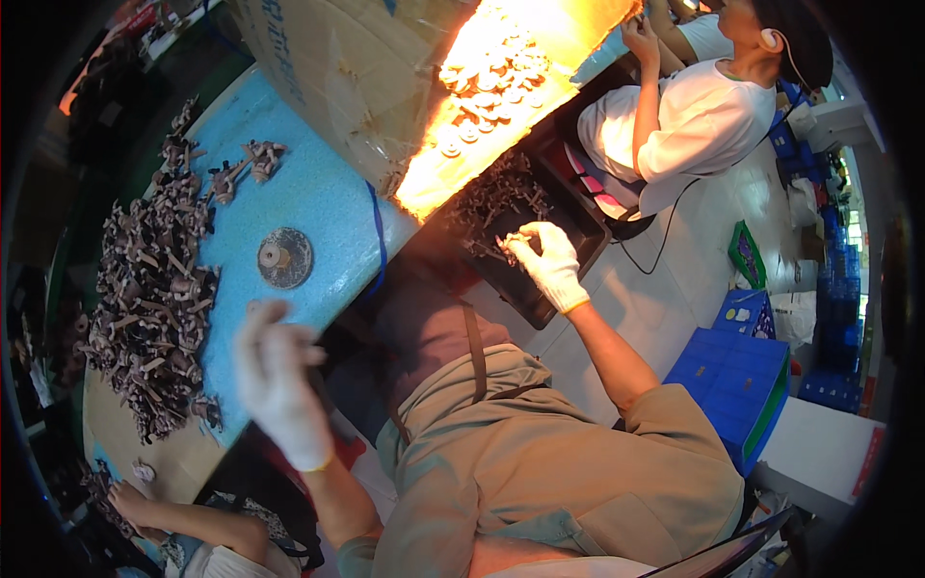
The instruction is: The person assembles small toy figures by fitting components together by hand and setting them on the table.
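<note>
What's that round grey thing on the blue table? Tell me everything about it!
It's a grey disc with a speckled, worn-looking face and a raised, round, tan knob a bit left of its middle. I can't tell its material. It lies flat, knob up, on the blue tabletop, right of the brown pile. Only the tabletop seems to touch it.

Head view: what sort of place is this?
Probably a factory or workshop doing handwork: a heap of small brown parts on a blue-topped table, similar ones in a black tray, and a co-worker in white nearby.
</note>
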A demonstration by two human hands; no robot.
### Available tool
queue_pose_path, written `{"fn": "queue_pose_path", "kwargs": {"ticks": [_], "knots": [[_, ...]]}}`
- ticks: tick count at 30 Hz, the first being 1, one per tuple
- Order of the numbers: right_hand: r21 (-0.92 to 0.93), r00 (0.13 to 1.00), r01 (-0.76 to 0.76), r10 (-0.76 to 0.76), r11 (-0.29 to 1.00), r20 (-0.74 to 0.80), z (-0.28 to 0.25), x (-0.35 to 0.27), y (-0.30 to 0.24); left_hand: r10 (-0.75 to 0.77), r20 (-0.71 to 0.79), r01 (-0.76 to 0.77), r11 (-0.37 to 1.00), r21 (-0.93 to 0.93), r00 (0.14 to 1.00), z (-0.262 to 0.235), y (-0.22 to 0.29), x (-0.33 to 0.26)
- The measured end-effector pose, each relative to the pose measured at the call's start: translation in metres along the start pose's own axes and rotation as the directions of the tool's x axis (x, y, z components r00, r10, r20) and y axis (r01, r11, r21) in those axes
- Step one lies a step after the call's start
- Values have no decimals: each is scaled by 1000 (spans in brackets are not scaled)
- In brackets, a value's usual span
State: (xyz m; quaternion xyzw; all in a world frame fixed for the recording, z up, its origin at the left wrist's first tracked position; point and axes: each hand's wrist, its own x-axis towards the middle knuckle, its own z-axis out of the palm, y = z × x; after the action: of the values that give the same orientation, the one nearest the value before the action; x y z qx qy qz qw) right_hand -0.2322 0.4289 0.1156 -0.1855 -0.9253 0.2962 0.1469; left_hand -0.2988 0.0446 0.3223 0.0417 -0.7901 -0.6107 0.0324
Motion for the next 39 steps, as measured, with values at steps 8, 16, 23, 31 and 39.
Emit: {"fn": "queue_pose_path", "kwargs": {"ticks": [8,16,23,31,39], "knots": [[-127,918,-364,378,923,118,-1,23,9,-249,702,462,878,-127,667,78,-41,-38],[135,875,483,-470,865,-113,-33,-7,-161,-250,613,474,849,-233,749,77,-37,-42],[659,683,422,-696,623,221,-22,-1,-232,-264,320,407,713,-570,910,47,-59,-34],[298,552,-13,-242,954,798,-17,49,-313,-141,307,293,795,-532,941,16,-30,-14],[262,737,420,-495,869,460,28,105,-343,3,-148,30,975,221,989,4,-35,47]]}}
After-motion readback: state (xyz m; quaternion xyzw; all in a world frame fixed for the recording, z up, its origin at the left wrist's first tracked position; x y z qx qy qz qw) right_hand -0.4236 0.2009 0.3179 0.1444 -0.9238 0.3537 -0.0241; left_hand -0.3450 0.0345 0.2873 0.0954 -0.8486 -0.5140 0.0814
